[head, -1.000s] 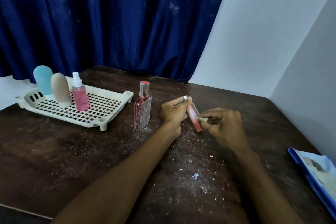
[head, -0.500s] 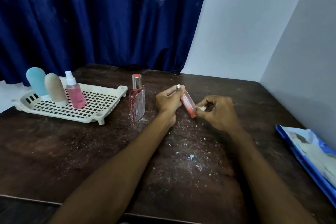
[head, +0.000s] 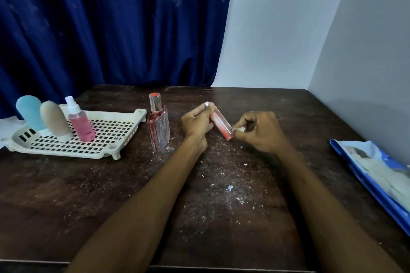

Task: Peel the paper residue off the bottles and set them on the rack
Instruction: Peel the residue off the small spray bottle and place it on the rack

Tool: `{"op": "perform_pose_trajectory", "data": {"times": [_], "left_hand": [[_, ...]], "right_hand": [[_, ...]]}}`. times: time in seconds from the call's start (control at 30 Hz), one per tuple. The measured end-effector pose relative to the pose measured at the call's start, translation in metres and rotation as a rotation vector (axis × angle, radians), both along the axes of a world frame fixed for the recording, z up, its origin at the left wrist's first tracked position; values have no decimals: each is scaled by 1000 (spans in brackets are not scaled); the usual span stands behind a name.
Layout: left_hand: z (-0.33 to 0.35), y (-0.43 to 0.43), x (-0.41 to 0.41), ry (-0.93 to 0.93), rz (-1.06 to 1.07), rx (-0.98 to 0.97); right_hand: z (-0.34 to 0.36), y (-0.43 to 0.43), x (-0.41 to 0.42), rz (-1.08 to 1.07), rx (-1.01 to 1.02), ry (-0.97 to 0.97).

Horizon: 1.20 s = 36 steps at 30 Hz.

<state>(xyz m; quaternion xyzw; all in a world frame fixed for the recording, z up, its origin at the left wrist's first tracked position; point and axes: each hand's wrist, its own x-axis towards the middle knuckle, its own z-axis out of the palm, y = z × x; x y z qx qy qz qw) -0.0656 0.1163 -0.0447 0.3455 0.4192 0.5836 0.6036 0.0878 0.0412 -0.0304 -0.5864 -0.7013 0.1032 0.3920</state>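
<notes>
- A slim pink bottle (head: pixel 220 123) was held tilted between the two hands over the counter (head: pixel 88 195). Its silver cap was pointed up and away, and its base was lowered toward the right. Whether the base touched the counter could not be told.
- The left hand (head: pixel 197 122) was curled round the bottle's upper half, with the fingers (head: pixel 200 110) wrapped close to the cap.
- The right hand (head: pixel 259 131) was bent at the bottle's lower end, where a paper scrap (head: pixel 239 129) was pinched between thumb and fingers, right against the glass.
- A white rack (head: pixel 106 137) was set at the left of the counter. Three bottles stood along its far left side: a blue bottle (head: pixel 30 112), a beige bottle (head: pixel 55 121) and a pink spray bottle (head: pixel 81 123).
- A red-speckled glass bottle (head: pixel 158 126) was stood upright on the counter between the rack and the left hand.
- White paper crumbs (head: pixel 229 188) were scattered over the counter under and before the forearms.
- A blue packet (head: pixel 377 173) was laid at the counter's right edge.
</notes>
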Motion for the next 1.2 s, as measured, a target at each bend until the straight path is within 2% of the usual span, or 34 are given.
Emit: {"op": "perform_pose_trajectory", "data": {"times": [0.5, 0.73, 0.9, 1.07, 1.2], "left_hand": [[3, 1, -5, -88, -66, 3], [4, 1, -5, -93, -116, 33], [5, 1, -5, -78, -163, 59], [8, -3, -3, -80, -206, 85], [9, -2, -4, -74, -228, 90]], "right_hand": [[-5, 5, 2, -40, -53, 60], [-3, 5, -8, 43, -10, 31], [-6, 7, -5, -47, 34, 46], [-4, 5, -18, 38, 128, 50], [-6, 6, -15, -39, 143, 47]]}}
